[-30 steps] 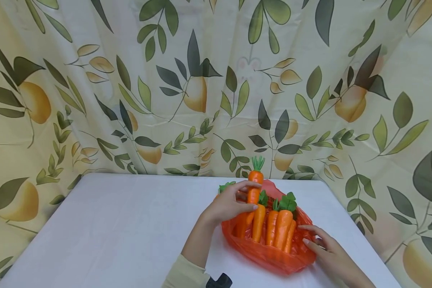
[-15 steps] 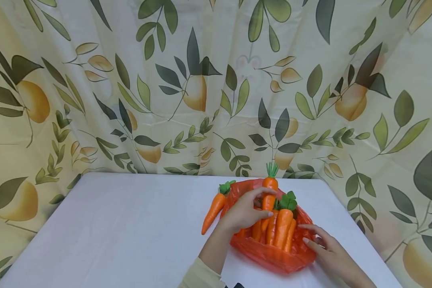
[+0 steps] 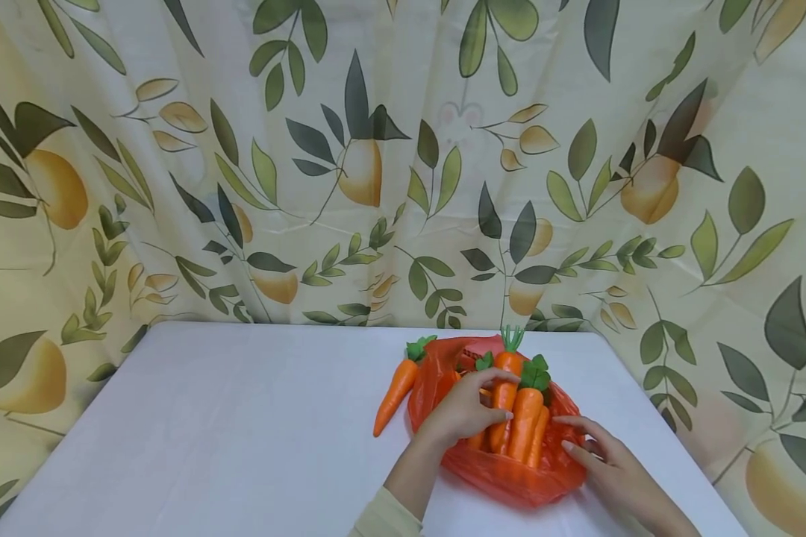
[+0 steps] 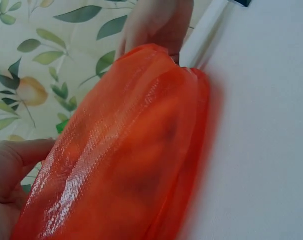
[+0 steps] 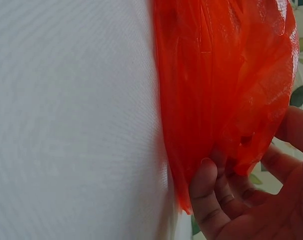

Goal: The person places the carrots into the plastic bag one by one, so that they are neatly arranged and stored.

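In the head view a red plastic bag lies open at the table's right side, with several orange toy carrots in it. My left hand reaches over the bag's left side and pinches a carrot by its middle, thumb and fingers on either side, green top upward. The carrot's lower end is among the others. With my right hand I hold the bag's right edge. The right wrist view shows its curled fingers and thumb round the thin plastic. In the left wrist view the bag hides the carrots.
One loose carrot with a leafy green top lies just left of the bag. White cloth covers the table. A curtain printed with leaves and fruit hangs behind the table's far edge.
My left hand has moved right and down with the carrot, lowering it among the others in the bag. The loose carrot on the left has come into view. My right hand has stayed at the bag's edge.
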`<state>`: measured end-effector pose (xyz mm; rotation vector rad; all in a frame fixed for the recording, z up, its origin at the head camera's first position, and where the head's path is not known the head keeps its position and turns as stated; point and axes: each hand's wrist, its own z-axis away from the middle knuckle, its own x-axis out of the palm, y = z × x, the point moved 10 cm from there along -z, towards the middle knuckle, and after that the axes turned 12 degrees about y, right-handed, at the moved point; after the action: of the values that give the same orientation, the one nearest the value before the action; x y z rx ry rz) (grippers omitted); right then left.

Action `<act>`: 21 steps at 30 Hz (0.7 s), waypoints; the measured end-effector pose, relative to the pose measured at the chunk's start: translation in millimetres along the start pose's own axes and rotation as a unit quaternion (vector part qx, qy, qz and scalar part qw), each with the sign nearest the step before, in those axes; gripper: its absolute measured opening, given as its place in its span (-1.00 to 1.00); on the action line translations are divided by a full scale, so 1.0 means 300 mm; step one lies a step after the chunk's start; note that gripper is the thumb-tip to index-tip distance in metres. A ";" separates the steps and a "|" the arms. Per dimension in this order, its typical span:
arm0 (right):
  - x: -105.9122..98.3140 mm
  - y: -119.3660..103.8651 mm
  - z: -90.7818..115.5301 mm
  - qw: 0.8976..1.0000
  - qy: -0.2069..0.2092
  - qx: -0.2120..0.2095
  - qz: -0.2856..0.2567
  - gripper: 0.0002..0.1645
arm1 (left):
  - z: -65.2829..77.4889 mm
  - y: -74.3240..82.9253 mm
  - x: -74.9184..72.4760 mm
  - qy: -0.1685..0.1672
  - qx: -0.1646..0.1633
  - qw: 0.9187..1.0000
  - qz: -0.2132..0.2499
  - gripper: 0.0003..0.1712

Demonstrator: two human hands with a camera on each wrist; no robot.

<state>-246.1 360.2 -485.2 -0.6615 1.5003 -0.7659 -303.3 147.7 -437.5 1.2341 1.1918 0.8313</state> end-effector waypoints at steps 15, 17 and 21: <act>-0.001 -0.006 0.000 1.000 0.002 -0.005 0.000 -0.48 | 0.037 -0.039 0.017 -0.075 0.043 0.992 -0.090 -0.49; 0.001 -0.008 0.001 1.000 0.001 -0.004 -0.003 -0.48 | 0.042 -0.038 0.017 -0.077 0.045 0.993 -0.082 -0.48; 0.005 -0.010 0.001 1.000 0.001 -0.003 -0.006 -0.48 | 0.045 -0.039 0.014 -0.081 0.041 0.994 -0.063 -0.48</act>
<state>-245.9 357.3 -483.7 -0.6752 1.5020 -0.7706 -290.7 146.0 -450.8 1.2539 1.1688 0.5832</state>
